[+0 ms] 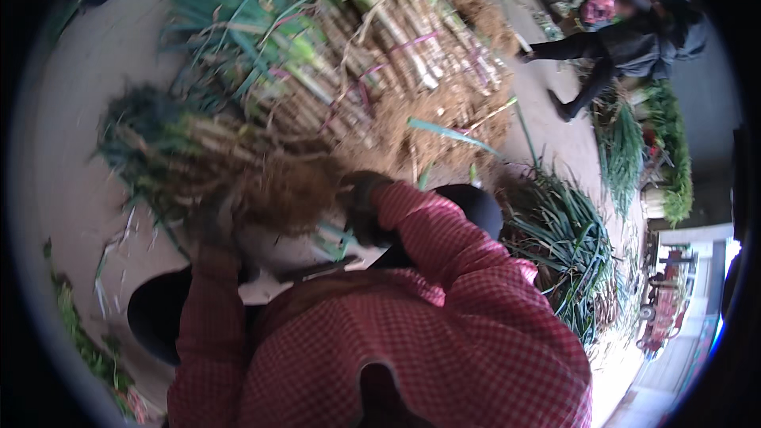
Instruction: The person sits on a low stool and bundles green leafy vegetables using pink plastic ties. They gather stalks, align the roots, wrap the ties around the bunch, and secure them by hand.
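In front of my knees, a bundle of long green onions (196, 148) lies with its leaves to the left and its brown roots (291, 190) to the right. My left hand (217, 214), apparently gloved, grips the near side of the bundle beside the roots; its fingers are blurred. My right hand (362, 193), in a dark glove, is at the root end, and blur hides whether it grips anything. Just beyond lies a large pile of tied green onions (380, 53), bound with pinkish-purple ties (410, 41). A loose green leaf (452, 134) rests over the pile's roots.
More green onions (559, 244) are heaped beyond my right knee (469, 208). A person in dark clothes (630, 41) bends among further rows at upper right. Leafy scraps (89, 333) lie on the floor at left. A red vehicle (663, 315) stands in the distance at right.
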`<state>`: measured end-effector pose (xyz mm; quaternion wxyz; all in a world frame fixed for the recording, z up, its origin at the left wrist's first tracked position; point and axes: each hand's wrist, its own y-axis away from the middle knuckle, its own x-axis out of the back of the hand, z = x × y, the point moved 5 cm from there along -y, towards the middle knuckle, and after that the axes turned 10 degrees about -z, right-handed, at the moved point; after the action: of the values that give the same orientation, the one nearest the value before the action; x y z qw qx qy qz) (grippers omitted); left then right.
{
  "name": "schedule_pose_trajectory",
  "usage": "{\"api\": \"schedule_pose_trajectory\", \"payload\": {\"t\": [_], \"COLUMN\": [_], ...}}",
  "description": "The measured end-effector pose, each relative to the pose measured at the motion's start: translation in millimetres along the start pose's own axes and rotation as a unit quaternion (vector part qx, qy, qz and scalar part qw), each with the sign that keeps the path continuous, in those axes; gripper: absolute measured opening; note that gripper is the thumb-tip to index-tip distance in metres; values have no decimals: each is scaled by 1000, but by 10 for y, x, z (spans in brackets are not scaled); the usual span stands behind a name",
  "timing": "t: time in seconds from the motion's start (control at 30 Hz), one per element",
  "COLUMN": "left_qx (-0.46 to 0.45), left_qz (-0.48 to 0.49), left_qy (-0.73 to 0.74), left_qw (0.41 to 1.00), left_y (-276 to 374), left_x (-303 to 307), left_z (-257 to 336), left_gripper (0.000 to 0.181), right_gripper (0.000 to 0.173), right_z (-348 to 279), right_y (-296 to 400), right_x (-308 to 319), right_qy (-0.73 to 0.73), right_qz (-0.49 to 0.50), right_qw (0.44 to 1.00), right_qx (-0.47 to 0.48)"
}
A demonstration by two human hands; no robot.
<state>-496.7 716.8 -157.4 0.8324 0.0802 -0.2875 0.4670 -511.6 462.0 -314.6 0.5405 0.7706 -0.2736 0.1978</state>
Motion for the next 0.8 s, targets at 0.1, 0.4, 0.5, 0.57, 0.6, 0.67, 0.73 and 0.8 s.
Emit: {"api": "schedule_pose_trajectory", "payload": {"t": [0.1, 0.4, 0.5, 0.57, 0.6, 0.67, 0.73, 0.8], "left_qx": [35, 147, 205, 236, 190, 105, 21, -25], "left_qz": [80, 205, 203, 185, 165, 119, 98, 73], "left_qy": [131, 468, 453, 417, 337, 150, -56, -213], "left_qw": [987, 847, 843, 858, 907, 976, 993, 974], "left_y": [-201, -226, -217, -161, -181, -181, -187, -202], "left_x": [738, 1149, 1053, 1046, 1115, 1268, 1344, 1394], "left_z": [-172, -614, -360, -402, -376, -326, -297, -284], "left_gripper": [27, 28, 32, 34, 34, 32, 30, 28], "right_gripper": [48, 46, 47, 48, 48, 49, 50, 51], "right_z": [198, -925, -1133, -1215, -1262, -1364, -1435, -1577], "right_y": [18, -763, -807, -784, -791, -771, -627, -366], "right_x": [156, -60, 17, 57, 94, 191, 264, 437], "right_qy": [-186, -875, -899, -905, -906, -910, -912, -912], "right_qz": [79, -77, -60, -52, -50, -44, -33, -20], "right_qw": [979, 472, 428, 416, 413, 404, 397, 395], "right_qx": [17, 75, 72, 71, 74, 85, 96, 112]}}
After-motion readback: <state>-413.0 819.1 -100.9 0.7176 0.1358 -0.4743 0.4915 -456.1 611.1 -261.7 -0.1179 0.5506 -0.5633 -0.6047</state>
